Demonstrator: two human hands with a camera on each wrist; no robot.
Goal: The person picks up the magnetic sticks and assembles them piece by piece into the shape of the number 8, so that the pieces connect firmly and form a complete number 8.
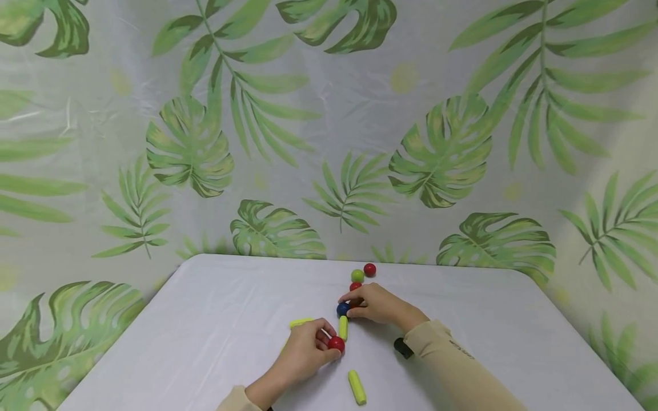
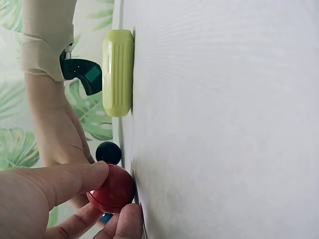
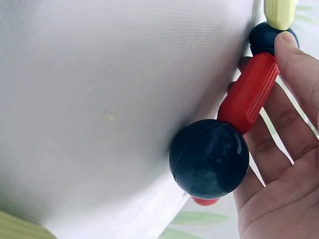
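Head view, lower centre: the left hand (image 1: pixel 307 346) pinches a red ball (image 1: pixel 336 344); slightly higher and right, the right hand (image 1: pixel 380 304) grips a blue ball (image 1: pixel 342 309) touching a yellow rod (image 1: pixel 343 329). Both balls look light, stiff, probably slippery — best held across their widest part.

Soft, diffuse light (faint shadows)

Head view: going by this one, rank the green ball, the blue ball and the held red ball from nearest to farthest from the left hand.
1. Red ball: held by the left hand.
2. Blue ball: beyond it, at the right hand.
3. Green ball: toward the table's far edge.
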